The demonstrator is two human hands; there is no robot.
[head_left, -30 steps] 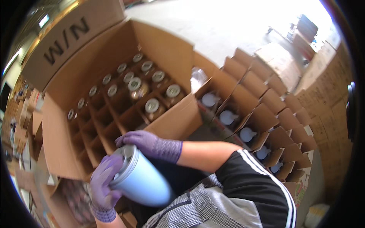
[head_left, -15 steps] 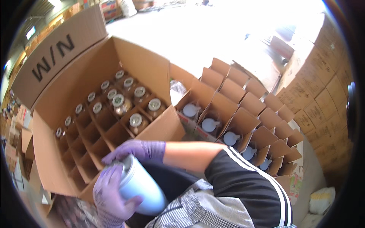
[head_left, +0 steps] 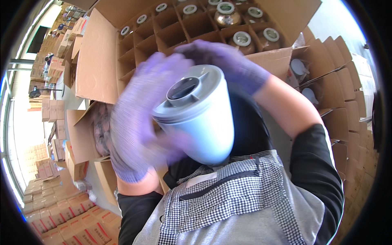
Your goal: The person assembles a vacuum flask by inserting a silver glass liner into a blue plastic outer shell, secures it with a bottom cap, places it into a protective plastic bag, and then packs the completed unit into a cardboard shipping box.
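One blue canister (head_left: pixel 210 130), centre frame, looks light, stiff, slippery; probably best held round its body. Left hand (head_left: pixel 136 108): grip apart, blurred. Right hand (head_left: pixel 224 61): grip cannot be told.

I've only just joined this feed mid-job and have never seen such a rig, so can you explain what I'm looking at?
There's no robot here: these are a person's own hands in purple gloves. The view looks down from the left of two wide fisheye cameras on the person's head, so edges bend near the rim.

The left hand, blurred, and the right hand are at either side of a tilted light-blue canister with a grey, round-holed top. How firmly each grips it, I can't tell. Below it is a black-and-white checked apron.

Ahead stands an open cardboard box divided into compartments, some holding lidded jars. To the right are more cardboard dividers.
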